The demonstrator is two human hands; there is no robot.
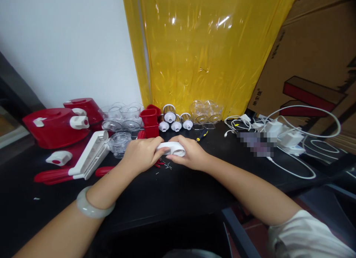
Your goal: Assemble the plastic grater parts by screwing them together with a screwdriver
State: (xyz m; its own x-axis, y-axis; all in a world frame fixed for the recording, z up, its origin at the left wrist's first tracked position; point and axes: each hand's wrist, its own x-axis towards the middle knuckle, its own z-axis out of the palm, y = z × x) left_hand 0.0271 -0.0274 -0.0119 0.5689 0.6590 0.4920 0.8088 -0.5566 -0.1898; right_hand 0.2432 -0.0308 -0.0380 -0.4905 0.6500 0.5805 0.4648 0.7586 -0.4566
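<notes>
A white plastic part with a round, hollow end (177, 149) is held level between my two hands, just over the black table (172, 198). My left hand (141, 153) closes on its left end, thumb in front. Fingers of my right hand (192, 152) wrap the round end from the other side. Small screws (168, 165) lie scattered beneath, beside a red piece (159, 163) partly covered by my left hand. Left of my hands rest a hinged white part with red handles (88, 158) and a clear plastic piece (119, 144).
Red housings (57, 126) and clear parts (122, 115) stand at back left. Red hoppers (150, 121), stacked metal drums (175, 123) and more clear parts (206, 112) line the back. A screwdriver (202, 135) lies right of them, then white cables and chargers (289, 137).
</notes>
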